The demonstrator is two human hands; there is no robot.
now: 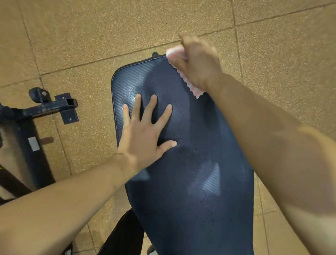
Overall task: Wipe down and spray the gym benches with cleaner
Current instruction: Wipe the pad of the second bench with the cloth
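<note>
Nearest me, the dark bench pad point(200, 170) runs away from the camera over the tan floor point(70, 27). My left hand point(144, 131) lies flat on its left half, fingers spread, gripping nothing. Farther on, at the pad's far right corner, my right hand point(197, 62) is fisted around a pink cloth point(174, 52), pressing it on the edge. I judge the cloth light and limp, best bunched in the palm; the textured pad looks firm, possibly slick when damp. A black frame point(22, 114) stands left.
</note>
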